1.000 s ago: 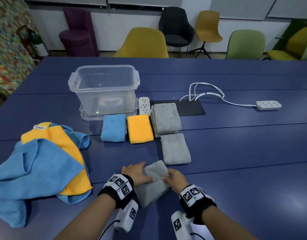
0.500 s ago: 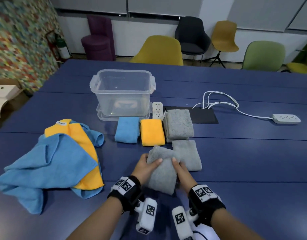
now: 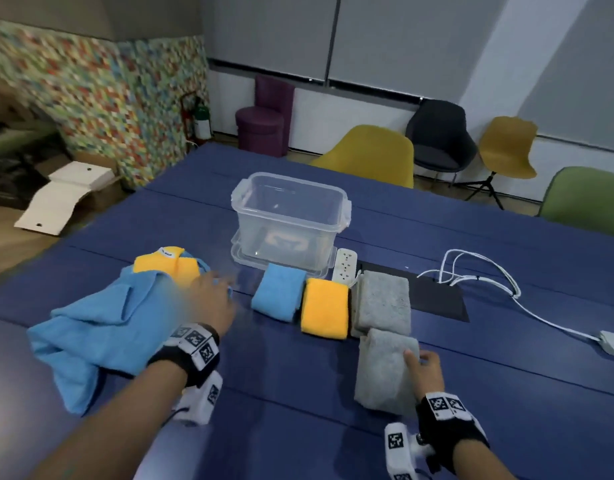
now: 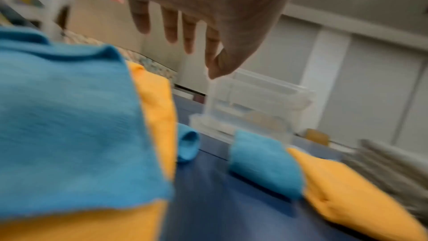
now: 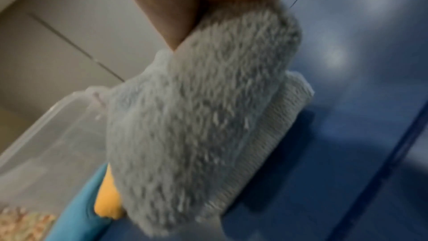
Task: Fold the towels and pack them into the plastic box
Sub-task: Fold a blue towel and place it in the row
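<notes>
Blue tabletop (image 3: 506,393) under everything, serving as the folding surface. At 9 o'clock, a loose heap (image 3: 101,327) of blue and yellow towels, unfolded and kept apart from the finished ones, probably as waiting stock.

At 12 o'clock, the clear plastic box (image 3: 288,216), open-topped, no towel inside, standing on what looks like its own lid. Likely saved for last, for packing in one pass.

Just at 6 o'clock of the box, a row of folded towels side by side and touching: blue towel (image 3: 279,294), yellow towel (image 3: 324,313), far grey towel (image 3: 383,299). Parked close to the box, presumably for a short carry.

Directly at 6 o'clock of the far grey towel, the near grey towel (image 3: 381,368), folded, meeting it end to end. Seemingly lying over another grey layer, going by the right wrist view.

Right hand (image 3: 425,372) at 4 o'clock, pinching that towel's right edge between thumb and curled fingers. Judged to be placing or squaring it.

Left hand (image 3: 208,299) at 10 o'clock, blurred, fingers straight and spread, holding nothing, over the heap's right edge. Apparently reaching for the next towel to fold.

Folding roughly half done, packing not yet begun.
</notes>
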